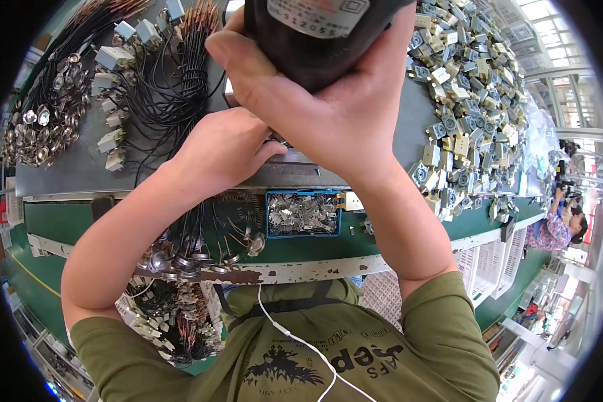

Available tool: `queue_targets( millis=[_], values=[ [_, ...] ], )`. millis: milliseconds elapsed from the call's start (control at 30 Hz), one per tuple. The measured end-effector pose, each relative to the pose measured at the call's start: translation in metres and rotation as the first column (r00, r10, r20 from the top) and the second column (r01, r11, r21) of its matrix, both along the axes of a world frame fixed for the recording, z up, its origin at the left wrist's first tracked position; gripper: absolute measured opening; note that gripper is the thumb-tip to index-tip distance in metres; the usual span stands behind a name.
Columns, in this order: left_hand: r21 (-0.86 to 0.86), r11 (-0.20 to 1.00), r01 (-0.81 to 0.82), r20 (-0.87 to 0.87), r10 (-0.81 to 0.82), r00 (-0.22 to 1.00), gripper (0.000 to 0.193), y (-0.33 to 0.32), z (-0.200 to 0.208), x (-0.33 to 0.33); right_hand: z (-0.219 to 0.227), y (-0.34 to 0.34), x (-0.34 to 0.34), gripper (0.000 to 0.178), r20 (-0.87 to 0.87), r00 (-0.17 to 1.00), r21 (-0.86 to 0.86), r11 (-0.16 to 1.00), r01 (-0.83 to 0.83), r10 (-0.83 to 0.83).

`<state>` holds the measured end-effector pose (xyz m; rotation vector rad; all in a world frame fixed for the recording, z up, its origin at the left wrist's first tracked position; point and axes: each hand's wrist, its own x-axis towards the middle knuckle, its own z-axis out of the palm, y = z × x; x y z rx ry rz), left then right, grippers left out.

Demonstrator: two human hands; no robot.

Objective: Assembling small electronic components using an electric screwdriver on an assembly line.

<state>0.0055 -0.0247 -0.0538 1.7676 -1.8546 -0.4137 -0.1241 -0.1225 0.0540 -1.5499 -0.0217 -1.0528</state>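
My right hand (342, 117) is wrapped round a thick black power tool (301, 57), with a printed label on its upper side. The tool's working end is hidden beneath my hands. Just left of it and lower, my left hand (224, 144) is closed, with its thumb showing at the right; whatever it grips is hidden under it and the right hand. Nearest to the left hand lies a bundle of black wires (174, 100). Several grey-white block connectors (116, 57) sit at the left side of that bundle.
Round metal cups on wires (43, 117) heap at the far left. Socket-like blocks (459, 134) pile up on the right. A blue bin (268, 224) of small metal pieces stands on the green lower ledge (409, 241). Another person (559, 228) is at the far right.
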Motion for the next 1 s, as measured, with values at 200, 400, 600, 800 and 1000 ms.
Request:
queue_targets(
  millis=[200,400,600,800,1000],
  values=[
    [-0.041,0.999,0.012,0.025,-0.011,1.0,0.029,0.0,-0.005,0.0,-0.001,0.002,0.002,0.089,-0.078,0.997,0.09,0.996,0.027,-0.02],
    [-0.11,0.994,0.023,-0.066,-0.03,0.997,0.028,0.001,-0.005,-0.001,-0.028,-0.012,0.02,0.082,0.262,0.961,-0.246,0.957,0.157,-0.09],
    [-0.156,0.976,0.152,0.278,-0.104,0.955,0.033,0.007,0.017,-0.008,0.041,0.007,-0.013,0.026,-0.343,0.871,0.282,0.846,0.452,-0.351],
    [-0.009,0.957,0.291,0.2,-0.284,0.938,0.035,0.01,0.035,-0.008,-0.008,-0.06,0.002,0.024,0.527,0.846,-0.052,0.996,-0.072,0.088],
    [-0.098,0.959,0.267,0.246,-0.237,0.94,0.03,0.015,0.03,-0.01,0.005,-0.048,-0.018,0.048,-0.096,0.896,-0.037,0.901,0.432,-0.433]
  ],
)
